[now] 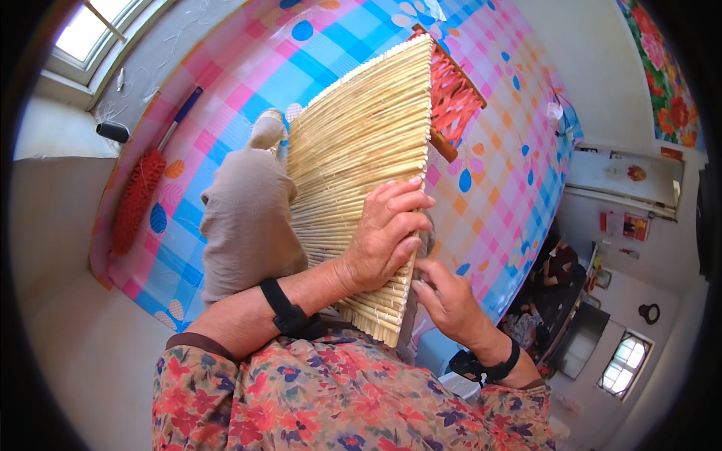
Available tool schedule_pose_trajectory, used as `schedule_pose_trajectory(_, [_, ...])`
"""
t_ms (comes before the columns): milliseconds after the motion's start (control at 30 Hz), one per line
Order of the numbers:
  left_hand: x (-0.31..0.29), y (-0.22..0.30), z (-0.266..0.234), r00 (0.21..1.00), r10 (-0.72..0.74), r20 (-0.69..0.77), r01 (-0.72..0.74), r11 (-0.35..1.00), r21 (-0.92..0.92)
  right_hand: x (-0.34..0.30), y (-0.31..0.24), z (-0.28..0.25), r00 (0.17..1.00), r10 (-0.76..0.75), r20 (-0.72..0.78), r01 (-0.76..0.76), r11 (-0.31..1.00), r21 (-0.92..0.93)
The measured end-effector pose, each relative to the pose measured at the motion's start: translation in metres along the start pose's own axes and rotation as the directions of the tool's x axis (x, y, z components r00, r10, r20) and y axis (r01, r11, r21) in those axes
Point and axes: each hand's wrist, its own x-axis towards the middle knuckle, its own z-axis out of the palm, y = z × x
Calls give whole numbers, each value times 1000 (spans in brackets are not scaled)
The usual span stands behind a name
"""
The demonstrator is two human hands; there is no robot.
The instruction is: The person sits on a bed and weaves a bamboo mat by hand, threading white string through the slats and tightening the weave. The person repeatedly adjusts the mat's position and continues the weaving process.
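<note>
A mat of pale straw-coloured stalks (361, 128), laid side by side and stitched with light thread, rests slanting over my lap and legs. My left hand (387, 233) lies across its lower right part, the fingers curled over the right edge. Just beside that edge, my right hand (451, 301) is closed, thumb and forefinger pinched close to the mat's side. Whatever sits between those fingertips is too small or hidden to make out. Both wrists wear black bands.
Under me spreads a pink and blue checked sheet (233, 98). Beyond the mat stands a wooden frame with red woven straps (455, 101). At left lies a red fluffy duster (139, 199) with a blue handle. A black cylinder (113, 132) is by the window.
</note>
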Motion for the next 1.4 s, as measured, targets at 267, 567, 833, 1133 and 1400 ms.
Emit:
schedule_pose_trajectory(267, [-1,-1,4,1000,1,-11,0,1000,23,-11,6,31,965,228,-132,-177,932,317])
schedule_pose_trajectory(567, [17,0,-15,958,121,259,-200,932,302,-27,-6,44,929,243,-280,-218,969,119])
schedule_pose_trajectory(833, [86,29,-52,776,168,608,-455,818,353,-35,-34,-9,919,128,-373,-159,986,-52])
schedule_pose_trajectory(1133, [111,57,-38,631,188,752,-551,792,264,-42,-28,-50,886,-288,-363,178,935,-307])
schedule_pose_trajectory(1400, [121,80,-33,690,212,692,-518,812,268,-43,-36,-78,769,-540,-344,305,781,-545])
